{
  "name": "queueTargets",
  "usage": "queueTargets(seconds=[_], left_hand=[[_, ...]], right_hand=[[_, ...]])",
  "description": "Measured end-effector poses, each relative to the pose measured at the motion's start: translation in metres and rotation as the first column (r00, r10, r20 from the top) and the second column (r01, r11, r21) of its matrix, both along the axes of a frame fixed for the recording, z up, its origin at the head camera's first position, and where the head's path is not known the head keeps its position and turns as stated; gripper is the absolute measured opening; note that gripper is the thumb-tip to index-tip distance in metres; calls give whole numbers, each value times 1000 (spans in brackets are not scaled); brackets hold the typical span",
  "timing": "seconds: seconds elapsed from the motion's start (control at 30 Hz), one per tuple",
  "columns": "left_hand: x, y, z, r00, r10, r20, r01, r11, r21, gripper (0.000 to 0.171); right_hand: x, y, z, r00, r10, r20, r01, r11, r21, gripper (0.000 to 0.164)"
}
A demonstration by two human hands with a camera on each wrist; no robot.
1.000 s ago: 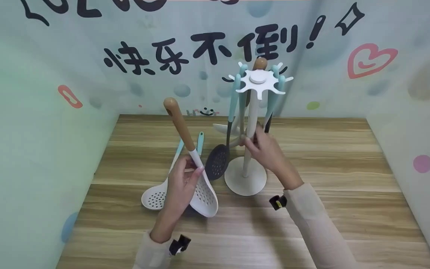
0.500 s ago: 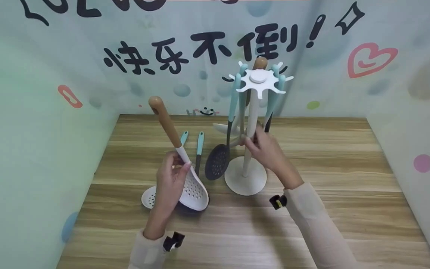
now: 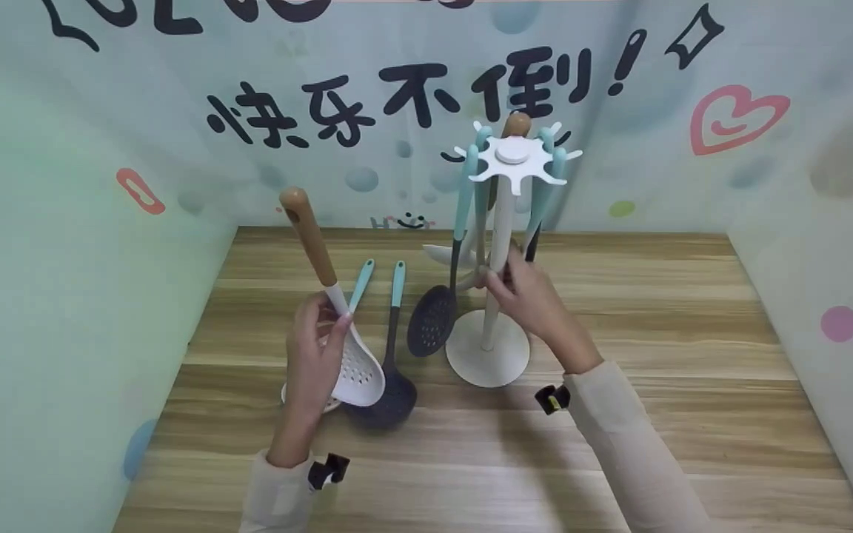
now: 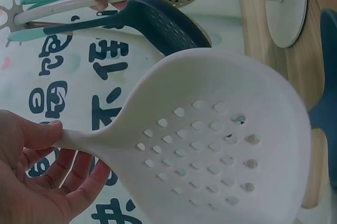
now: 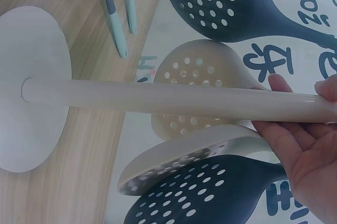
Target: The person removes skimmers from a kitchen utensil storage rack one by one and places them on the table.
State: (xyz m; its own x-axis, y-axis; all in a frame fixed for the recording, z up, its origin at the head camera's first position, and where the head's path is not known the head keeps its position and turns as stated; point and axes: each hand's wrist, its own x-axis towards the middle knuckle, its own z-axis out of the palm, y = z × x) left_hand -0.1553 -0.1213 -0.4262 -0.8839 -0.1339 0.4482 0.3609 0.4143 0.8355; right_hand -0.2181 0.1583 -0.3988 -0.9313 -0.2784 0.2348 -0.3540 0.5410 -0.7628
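Note:
My left hand (image 3: 313, 355) pinches the white neck of a slotted skimmer (image 3: 362, 370) with a wooden handle. The handle tilts up and away to the left; in the left wrist view the wide perforated head (image 4: 237, 81) fills the middle. My right hand (image 3: 534, 300) grips the pole (image 5: 158, 97) of a white utensil stand partway up. From the stand's hooked top (image 3: 512, 153) hang several utensils, among them a dark slotted skimmer (image 3: 432, 322) and, in the right wrist view, a pale perforated one (image 5: 195, 66). Thumb and fingers lie either side of the pole.
Under the held skimmer, a dark ladle (image 3: 389, 400) with a turquoise handle lies on the wooden table (image 3: 656, 459). Beside it, a white perforated utensil's turquoise handle (image 3: 362, 285) shows; its head is mostly hidden. A printed cloth backdrop (image 3: 619, 170) rises behind.
My left hand has carried the wooden-handled skimmer leftward and slightly away, uncovering more of the dark ladle on the table. My right hand and the stand have stayed in place.

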Motion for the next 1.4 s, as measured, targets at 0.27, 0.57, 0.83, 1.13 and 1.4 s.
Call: queueTargets(seconds=[0.27,0.57,0.83,1.13,1.4], left_hand=[[-4,-11,-3,999,50,-16,-51,997,-61,28],[-8,-23,-6,997,76,6,-74,987,-146,29],[-11,-33,-12,994,105,-4,-104,975,-196,31],[-14,-45,-16,988,156,-4,-153,962,-225,33],[-19,-56,-20,977,215,-6,-209,946,-249,33]], right_hand=[[0,0,1,1000,-9,-15,10,1000,14,32],[0,-1,1,1000,-3,-18,3,1000,15,31],[0,-1,1,999,-8,-33,9,1000,24,30],[0,-2,0,998,-25,-57,27,999,28,25],[0,-2,0,999,-23,-48,24,999,25,26]])
